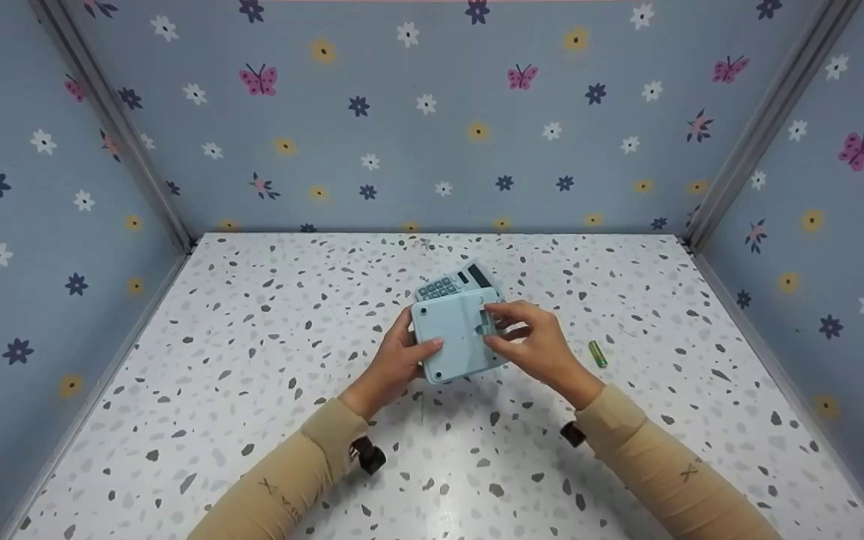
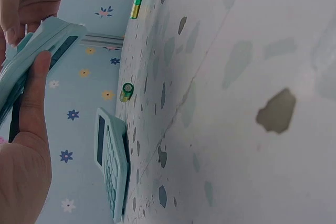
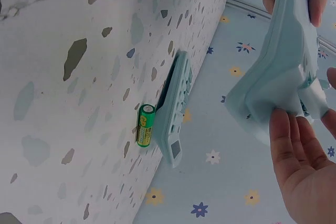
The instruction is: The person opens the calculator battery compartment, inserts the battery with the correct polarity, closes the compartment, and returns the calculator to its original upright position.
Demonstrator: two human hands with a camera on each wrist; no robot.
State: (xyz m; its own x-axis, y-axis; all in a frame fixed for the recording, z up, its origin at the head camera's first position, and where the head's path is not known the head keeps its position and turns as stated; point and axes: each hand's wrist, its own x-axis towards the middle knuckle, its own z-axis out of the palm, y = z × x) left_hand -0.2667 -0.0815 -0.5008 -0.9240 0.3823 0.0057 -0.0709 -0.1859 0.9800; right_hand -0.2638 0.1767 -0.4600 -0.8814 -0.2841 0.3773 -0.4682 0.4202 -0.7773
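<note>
OK, calc (image 1: pixel 453 341) was up off the table (image 1: pixel 267 390), approx. centre, back face up. Left hand (image 1: pixel 394 360) gripped its left edge, thumb over the back; right hand (image 1: pixel 537 341) pinched the small cover (image 3: pixel 313 98) on the right side, w/ other fingertips against the casing. I'd have called it light, stiff plastic, prob. a bit slippery; that thin cover struck me as the fragile bit. Best hold, IMO: body edges, clear of the opening. Looks: pale blue, rounded corners, dark round spots near them, wedge-ish side-on. 2nd calc (image 1: pixel 439 286) lay on the far side, keys up; green batt. (image 1: pixel 597 354) lay right.
</note>
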